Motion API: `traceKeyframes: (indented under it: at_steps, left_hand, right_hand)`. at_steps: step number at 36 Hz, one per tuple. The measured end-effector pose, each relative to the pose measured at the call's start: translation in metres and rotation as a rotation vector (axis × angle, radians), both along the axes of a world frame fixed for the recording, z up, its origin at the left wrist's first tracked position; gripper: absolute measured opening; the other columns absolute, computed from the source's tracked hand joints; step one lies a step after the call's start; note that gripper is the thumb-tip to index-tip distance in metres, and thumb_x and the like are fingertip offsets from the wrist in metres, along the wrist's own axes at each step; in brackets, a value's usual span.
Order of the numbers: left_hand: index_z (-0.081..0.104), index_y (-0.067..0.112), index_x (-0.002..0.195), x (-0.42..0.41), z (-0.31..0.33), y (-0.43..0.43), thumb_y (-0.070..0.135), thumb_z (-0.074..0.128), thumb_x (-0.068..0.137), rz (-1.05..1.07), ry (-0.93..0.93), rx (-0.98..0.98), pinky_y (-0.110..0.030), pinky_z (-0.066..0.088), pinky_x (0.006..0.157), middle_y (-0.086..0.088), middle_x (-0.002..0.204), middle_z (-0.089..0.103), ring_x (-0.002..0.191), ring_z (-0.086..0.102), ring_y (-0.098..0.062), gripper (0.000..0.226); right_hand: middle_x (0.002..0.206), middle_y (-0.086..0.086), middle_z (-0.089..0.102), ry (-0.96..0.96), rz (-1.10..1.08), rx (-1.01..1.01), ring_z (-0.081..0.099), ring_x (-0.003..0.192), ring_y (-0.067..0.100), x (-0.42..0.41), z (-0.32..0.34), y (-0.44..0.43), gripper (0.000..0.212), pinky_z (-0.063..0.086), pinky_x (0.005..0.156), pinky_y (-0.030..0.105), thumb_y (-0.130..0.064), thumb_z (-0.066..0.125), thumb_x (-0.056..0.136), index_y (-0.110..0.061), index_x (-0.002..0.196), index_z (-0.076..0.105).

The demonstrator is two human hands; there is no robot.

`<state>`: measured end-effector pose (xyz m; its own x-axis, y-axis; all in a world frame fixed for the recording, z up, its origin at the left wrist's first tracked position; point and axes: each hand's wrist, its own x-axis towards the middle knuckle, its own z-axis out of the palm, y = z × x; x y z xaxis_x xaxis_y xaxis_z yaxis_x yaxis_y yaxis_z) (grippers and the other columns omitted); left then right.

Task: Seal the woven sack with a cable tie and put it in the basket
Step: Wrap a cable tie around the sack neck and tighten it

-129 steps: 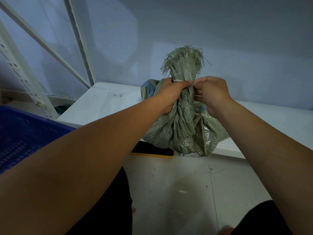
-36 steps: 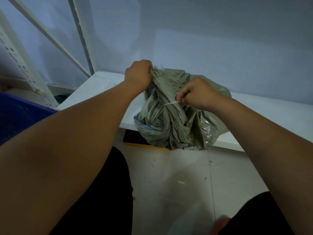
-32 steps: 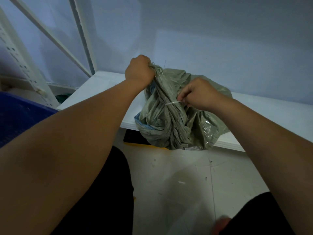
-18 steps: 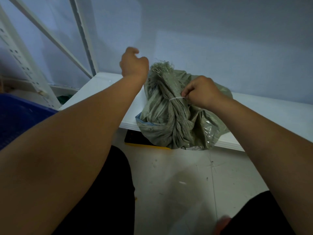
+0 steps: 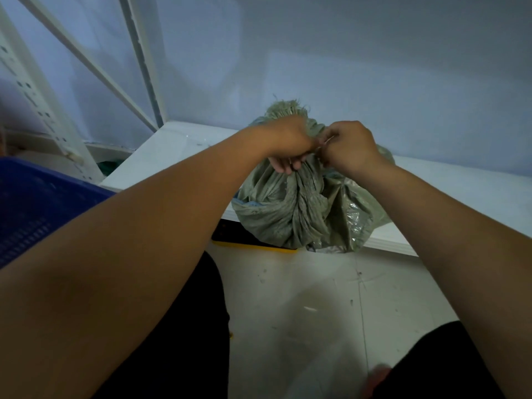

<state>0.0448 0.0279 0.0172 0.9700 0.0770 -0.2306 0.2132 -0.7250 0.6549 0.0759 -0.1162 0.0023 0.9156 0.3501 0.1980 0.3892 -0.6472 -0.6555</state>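
Note:
A grey-green woven sack [image 5: 302,214] sits on the front edge of a low white shelf board [image 5: 172,156], its frayed mouth bunched upward. My left hand [image 5: 285,145] grips the gathered neck from the left, fingers curled round it. My right hand [image 5: 348,148] pinches the thin white cable tie [image 5: 328,140] at the neck, right beside the left hand. Most of the tie is hidden between my hands. The blue basket [image 5: 31,208] stands at the far left.
White shelving uprights and diagonal braces [image 5: 144,64] rise at the left against a pale wall. A black-and-yellow flat object [image 5: 230,240] lies under the shelf edge. Scuffed white floor [image 5: 302,306] lies below, between my dark-clothed knees.
My left hand, which had let go of the sack's mouth and lifted away half a second ago, has come back and closed round the neck. My right hand stays pinching the tie.

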Motion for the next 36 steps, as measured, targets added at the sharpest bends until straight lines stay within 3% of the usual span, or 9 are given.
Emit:
traceKeyframes:
  at_steps: [4,8,11,15,21,24,28,33,36]
  left_hand:
    - [0.068,0.005,0.079,-0.005,-0.001,-0.003,0.067,0.04,0.096,0.014,-0.017,-0.106,-0.047,0.064,0.068,-0.012,0.071,0.073,0.064,0.072,-0.028,0.07]
    - [0.07,0.002,0.084,-0.006,0.002,-0.003,0.074,0.041,0.091,0.042,0.003,-0.198,-0.046,0.064,0.068,-0.015,0.077,0.075,0.072,0.075,-0.031,0.078]
    - [0.07,0.002,0.086,-0.005,0.003,0.0,0.063,0.049,0.095,0.045,0.045,-0.215,-0.044,0.063,0.073,-0.015,0.082,0.075,0.075,0.074,-0.029,0.065]
    - [0.067,0.006,0.081,-0.006,0.001,0.002,0.027,0.054,0.099,0.029,0.057,-0.191,-0.045,0.061,0.083,-0.011,0.083,0.074,0.084,0.071,-0.027,0.031]
    - [0.065,0.009,0.078,-0.009,0.005,-0.001,0.02,0.057,0.097,-0.018,0.046,-0.155,-0.047,0.058,0.091,-0.013,0.092,0.077,0.087,0.072,-0.024,0.024]
    - [0.065,0.009,0.08,-0.011,0.005,-0.002,0.021,0.056,0.099,-0.027,0.052,-0.133,-0.048,0.057,0.093,-0.012,0.092,0.076,0.097,0.073,-0.026,0.024]
    - [0.065,0.015,0.074,-0.014,0.003,-0.003,0.025,0.055,0.098,-0.03,0.028,-0.076,-0.046,0.056,0.093,-0.003,0.084,0.077,0.097,0.072,-0.017,0.027]
    - [0.065,0.017,0.074,-0.016,0.004,-0.002,0.018,0.055,0.094,-0.033,0.032,-0.085,-0.047,0.055,0.095,-0.001,0.082,0.077,0.091,0.07,-0.013,0.023]
    - [0.066,0.015,0.078,-0.015,0.003,-0.001,0.018,0.055,0.095,-0.034,0.032,-0.087,-0.046,0.056,0.094,0.0,0.086,0.078,0.097,0.07,-0.013,0.021]
  right_hand:
    - [0.071,-0.002,0.063,-0.061,0.014,0.059,0.068,0.078,0.025,-0.002,-0.001,-0.001,0.017,0.058,0.074,0.036,-0.004,0.069,0.081,-0.019,0.075,0.063]
    - [0.078,0.0,0.063,-0.14,0.026,0.042,0.062,0.077,0.02,-0.003,0.001,0.0,0.014,0.049,0.064,0.027,-0.004,0.068,0.081,-0.017,0.085,0.062]
    - [0.074,0.0,0.063,-0.121,0.045,0.057,0.067,0.078,0.026,-0.002,-0.001,0.0,0.019,0.058,0.071,0.036,-0.003,0.069,0.079,-0.02,0.078,0.061]
    - [0.075,0.001,0.066,-0.101,0.067,0.047,0.07,0.081,0.026,0.001,-0.005,-0.001,0.017,0.06,0.078,0.043,-0.001,0.07,0.078,-0.018,0.078,0.066]
    - [0.081,0.002,0.066,-0.101,0.101,-0.035,0.062,0.08,0.017,0.0,-0.005,0.001,0.01,0.05,0.072,0.025,-0.002,0.072,0.08,-0.01,0.086,0.073]
    - [0.081,0.002,0.067,-0.012,0.094,-0.011,0.063,0.081,0.018,0.003,-0.009,0.002,0.012,0.051,0.073,0.027,-0.002,0.072,0.08,-0.007,0.089,0.076]
    - [0.081,0.009,0.072,0.208,0.06,0.077,0.071,0.08,0.029,0.011,-0.016,0.001,0.019,0.062,0.078,0.045,0.005,0.068,0.077,-0.011,0.082,0.076]
    - [0.081,0.01,0.069,0.319,0.051,0.145,0.067,0.077,0.025,0.009,-0.016,-0.001,0.021,0.06,0.074,0.036,0.006,0.067,0.084,-0.013,0.075,0.069]
    - [0.081,0.009,0.069,0.325,0.041,0.159,0.067,0.077,0.024,0.01,-0.015,-0.002,0.019,0.061,0.075,0.036,0.004,0.069,0.084,-0.012,0.074,0.069]
